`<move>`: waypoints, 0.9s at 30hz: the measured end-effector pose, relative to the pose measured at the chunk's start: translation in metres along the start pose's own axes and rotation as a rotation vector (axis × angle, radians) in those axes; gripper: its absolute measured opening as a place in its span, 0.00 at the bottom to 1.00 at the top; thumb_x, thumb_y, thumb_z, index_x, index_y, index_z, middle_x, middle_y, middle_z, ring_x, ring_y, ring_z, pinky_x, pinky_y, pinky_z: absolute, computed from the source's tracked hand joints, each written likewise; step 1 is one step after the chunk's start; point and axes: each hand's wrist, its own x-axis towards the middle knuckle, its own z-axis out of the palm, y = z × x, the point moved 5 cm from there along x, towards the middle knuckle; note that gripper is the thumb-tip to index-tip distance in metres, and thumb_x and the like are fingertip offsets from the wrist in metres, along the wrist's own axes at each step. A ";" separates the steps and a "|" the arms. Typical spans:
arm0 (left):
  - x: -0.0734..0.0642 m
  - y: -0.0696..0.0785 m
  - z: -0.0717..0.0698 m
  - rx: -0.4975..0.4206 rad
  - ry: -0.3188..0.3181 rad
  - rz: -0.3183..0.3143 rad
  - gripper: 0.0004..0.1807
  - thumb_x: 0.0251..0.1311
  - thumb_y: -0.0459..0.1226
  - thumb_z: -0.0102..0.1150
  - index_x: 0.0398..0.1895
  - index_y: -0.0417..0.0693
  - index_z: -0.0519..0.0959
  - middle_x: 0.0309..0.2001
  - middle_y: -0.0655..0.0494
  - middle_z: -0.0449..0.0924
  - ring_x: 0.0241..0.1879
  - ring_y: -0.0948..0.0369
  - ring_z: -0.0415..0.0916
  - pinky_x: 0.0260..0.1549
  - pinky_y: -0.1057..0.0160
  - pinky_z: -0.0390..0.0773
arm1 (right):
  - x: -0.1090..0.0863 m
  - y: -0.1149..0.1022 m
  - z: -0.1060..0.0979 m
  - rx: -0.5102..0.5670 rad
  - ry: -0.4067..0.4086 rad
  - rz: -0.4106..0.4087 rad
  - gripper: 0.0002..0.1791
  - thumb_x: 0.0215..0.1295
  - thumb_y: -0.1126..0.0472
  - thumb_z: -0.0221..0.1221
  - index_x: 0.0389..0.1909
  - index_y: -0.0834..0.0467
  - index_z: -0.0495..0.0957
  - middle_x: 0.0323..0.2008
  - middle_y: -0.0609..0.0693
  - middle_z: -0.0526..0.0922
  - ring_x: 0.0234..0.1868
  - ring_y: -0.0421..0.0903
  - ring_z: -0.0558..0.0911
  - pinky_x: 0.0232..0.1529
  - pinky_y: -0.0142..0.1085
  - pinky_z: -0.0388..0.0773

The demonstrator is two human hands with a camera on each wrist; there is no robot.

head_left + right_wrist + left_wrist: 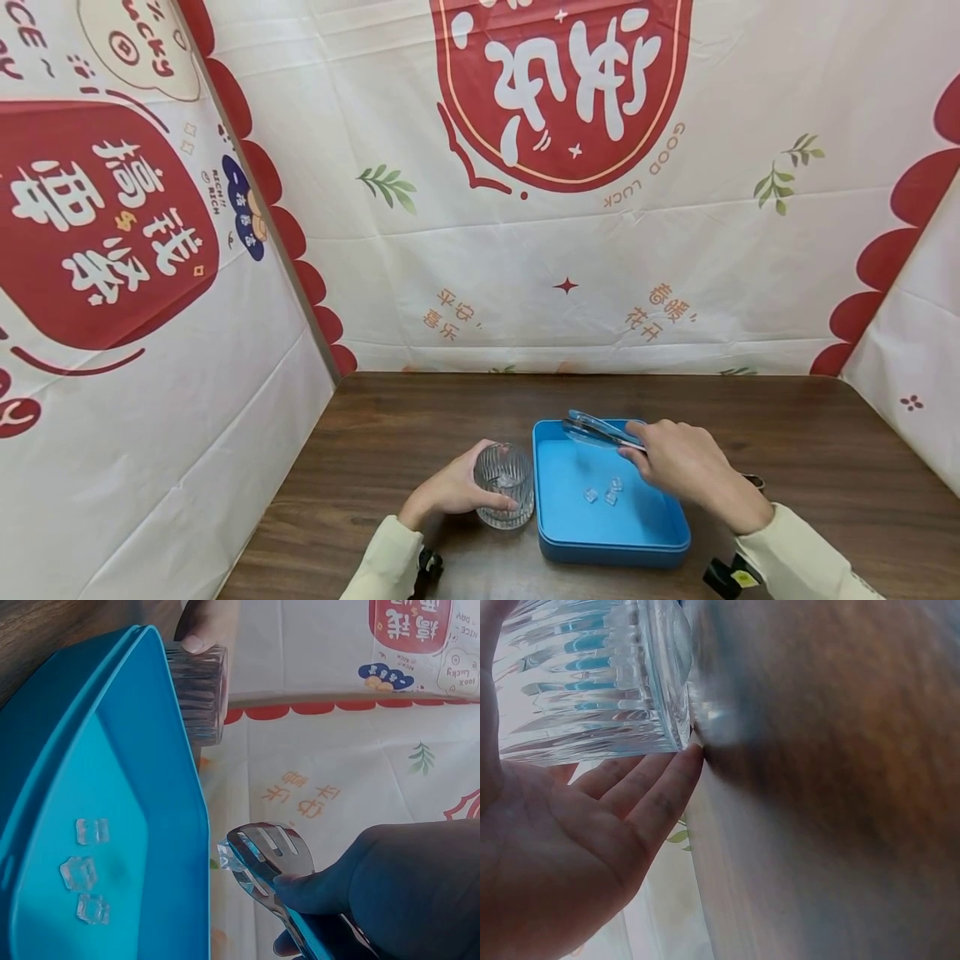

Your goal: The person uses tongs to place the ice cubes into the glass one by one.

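Note:
My left hand holds a clear ribbed glass that stands on the table, thumb on the near side and fingers around the far side. Through its wall in the left wrist view, some clear lumps show near the base. Metal serving tongs are gripped in my right hand above the far part of a blue box. Between the tong heads a clear ice cube is pinched, as the right wrist view shows. On the floor of the blue box lie three more clear cubes.
The box stands directly right of the glass, its raised walls between the two. Under them is a dark brown wooden table. A white printed cloth hangs behind the table and along its left and right sides.

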 end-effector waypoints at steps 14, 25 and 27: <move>0.000 0.000 0.001 0.020 0.001 0.002 0.42 0.47 0.51 0.77 0.64 0.61 0.66 0.52 0.60 0.77 0.48 0.63 0.75 0.50 0.55 0.76 | 0.000 -0.007 -0.007 0.008 0.023 -0.017 0.21 0.63 0.48 0.64 0.50 0.58 0.81 0.23 0.45 0.79 0.18 0.38 0.69 0.15 0.32 0.63; -0.001 0.000 0.001 0.007 -0.002 0.000 0.41 0.47 0.51 0.77 0.64 0.60 0.66 0.51 0.60 0.77 0.48 0.62 0.76 0.49 0.57 0.76 | 0.001 -0.017 -0.015 0.007 0.050 -0.046 0.15 0.64 0.49 0.64 0.44 0.55 0.80 0.18 0.41 0.72 0.17 0.38 0.67 0.15 0.32 0.61; 0.000 -0.001 0.001 0.006 -0.001 0.003 0.41 0.47 0.51 0.77 0.64 0.60 0.66 0.51 0.60 0.77 0.48 0.62 0.76 0.50 0.57 0.76 | 0.002 -0.020 -0.018 0.007 0.060 -0.055 0.13 0.64 0.49 0.64 0.42 0.54 0.80 0.17 0.41 0.69 0.17 0.37 0.66 0.15 0.32 0.61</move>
